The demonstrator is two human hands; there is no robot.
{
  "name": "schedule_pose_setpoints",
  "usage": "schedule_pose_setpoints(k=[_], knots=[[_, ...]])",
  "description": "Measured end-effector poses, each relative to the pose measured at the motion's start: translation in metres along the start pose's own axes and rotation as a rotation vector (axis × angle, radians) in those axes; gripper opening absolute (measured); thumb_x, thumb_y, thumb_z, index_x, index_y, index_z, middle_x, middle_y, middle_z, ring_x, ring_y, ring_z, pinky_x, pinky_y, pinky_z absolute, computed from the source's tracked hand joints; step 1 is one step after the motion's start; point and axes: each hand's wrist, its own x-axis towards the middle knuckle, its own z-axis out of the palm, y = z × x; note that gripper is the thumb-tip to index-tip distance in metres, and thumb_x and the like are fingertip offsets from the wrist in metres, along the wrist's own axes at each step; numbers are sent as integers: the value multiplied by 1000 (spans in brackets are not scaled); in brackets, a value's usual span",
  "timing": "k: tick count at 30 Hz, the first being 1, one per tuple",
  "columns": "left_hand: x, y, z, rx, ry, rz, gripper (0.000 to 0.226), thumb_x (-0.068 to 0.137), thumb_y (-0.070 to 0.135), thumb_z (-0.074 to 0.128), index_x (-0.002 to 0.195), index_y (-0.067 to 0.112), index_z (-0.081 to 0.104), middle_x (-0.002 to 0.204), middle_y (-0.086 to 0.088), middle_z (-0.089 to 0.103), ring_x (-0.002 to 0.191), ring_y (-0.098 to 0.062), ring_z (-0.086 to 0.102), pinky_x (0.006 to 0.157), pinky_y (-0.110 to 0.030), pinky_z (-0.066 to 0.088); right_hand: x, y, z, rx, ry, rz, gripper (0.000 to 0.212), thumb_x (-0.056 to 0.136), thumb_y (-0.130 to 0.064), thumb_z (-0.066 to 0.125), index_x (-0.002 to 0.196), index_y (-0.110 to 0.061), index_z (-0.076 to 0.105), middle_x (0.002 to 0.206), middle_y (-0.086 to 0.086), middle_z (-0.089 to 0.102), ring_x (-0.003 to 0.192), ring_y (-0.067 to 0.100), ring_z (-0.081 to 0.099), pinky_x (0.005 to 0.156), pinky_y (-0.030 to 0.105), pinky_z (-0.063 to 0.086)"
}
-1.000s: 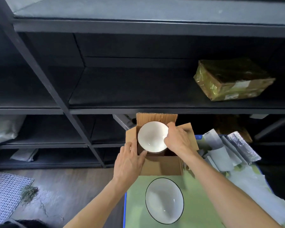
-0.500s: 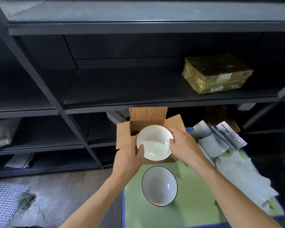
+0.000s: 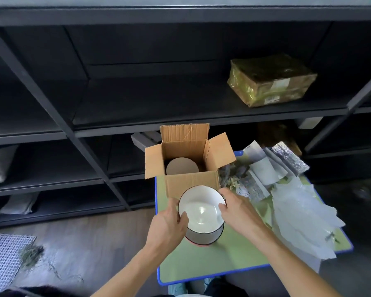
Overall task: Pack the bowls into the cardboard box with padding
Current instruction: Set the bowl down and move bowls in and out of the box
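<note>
**Holding one bowl over the other, just short of the open box**

Both hands grasp the upper bowl, a white one with a dark rim. The left hand has its thumb hooked over the near-left rim and its fingers curled round the outer wall. The right hand pinches the opposite rim in the same way. A grip on both sides keeps a smooth, breakable bowl level and makes a slip less likely.

The bowl sits directly above the lower bowl, whose reddish edge shows beneath it. Whether the two touch or are only nested closely cannot be told.

Both bowls are on the green desk, just in front of the cardboard box. The box stands with all its flaps spread, so its mouth is clear for loading from above. A round tan disc lies inside it, either a liner or an upturned base; which one cannot be told.

The padding sheets lie in a loose heap to the right of the box, with foil pouches beyond them, all within the right hand's reach.

Neither bowl is wrapped or boxed yet, so the packing looks to be at an early stage. Bare china on bare china could chip, so a sheet should probably go between the two bowls.
</note>
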Motion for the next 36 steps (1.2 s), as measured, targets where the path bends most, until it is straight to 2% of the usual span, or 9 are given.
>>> schedule_pose_setpoints(k=[6, 14, 17, 21, 24, 27, 30, 33, 36], knots=[[-5, -7, 11, 54, -56, -28, 17, 95, 28, 44, 110, 21, 43, 70, -5, 62, 65, -27, 61, 60, -43, 52, -4, 9, 22, -32, -17, -9, 30, 96, -16, 51, 125, -15, 51, 114, 10, 57, 105, 31, 57, 80, 35, 42], [-3, -11, 17, 149, -54, -4, 24, 94, 33, 42, 116, 23, 40, 69, 2, 65, 58, -22, 58, 54, -35, 49, -7, 15, 38, -176, 1, -40, 29, 98, -25, 53, 124, -13, 49, 112, 6, 48, 97, 32, 61, 76, 36, 44], [-1, -13, 17, 168, -32, 8, 27, 97, 37, 40, 121, 24, 42, 68, 3, 65, 61, -23, 59, 57, -34, 49, -7, 16, 38, -222, 33, -55, 28, 101, -32, 49, 121, -13, 51, 112, 5, 47, 95, 30, 62, 73, 36, 43], [5, -9, 7, 179, 62, 57, 27, 100, 39, 39, 123, 26, 44, 71, 5, 65, 66, -22, 60, 61, -34, 48, -4, 12, 29, -267, 130, -100, 29, 102, -33, 45, 127, -19, 51, 119, 3, 49, 97, 27, 64, 73, 35, 44], [16, -3, -6, 169, 161, 131, 27, 99, 37, 43, 122, 24, 48, 80, 7, 63, 73, -19, 60, 63, -33, 46, 2, 2, 18, -239, 173, -146, 27, 101, -29, 44, 125, -21, 55, 116, 1, 53, 100, 26, 62, 79, 38, 47], [32, 1, -18, 213, 255, 203, 27, 98, 34, 48, 121, 20, 53, 95, 4, 62, 87, -18, 56, 68, -28, 41, 13, -10, 6, -209, 214, -207, 21, 100, -26, 45, 115, -21, 60, 104, 1, 55, 93, 29, 63, 75, 39, 46], [53, 4, -28, 255, 300, 210, 28, 97, 28, 50, 120, 14, 58, 106, -1, 59, 96, -21, 53, 74, -33, 48, 31, -20, -3, -196, 246, -266, 16, 98, -23, 50, 105, -18, 63, 99, 2, 57, 90, 29, 62, 73, 37, 44], [73, 3, -33, 307, 310, 180, 31, 94, 31, 50, 118, 12, 58, 109, -4, 55, 97, -22, 50, 79, -38, 51, 52, -28, -9, -185, 248, -290, 19, 98, -23, 50, 109, -17, 65, 104, 2, 61, 98, 26, 59, 78, 38, 48], [90, 0, -32, 363, 287, 127, 37, 93, 39, 50, 118, 12, 54, 114, -4, 53, 98, -21, 49, 82, -35, 50, 75, -32, -9, -175, 244, -306, 24, 98, -21, 52, 115, -15, 66, 106, 4, 62, 102, 27, 59, 84, 38, 46]])
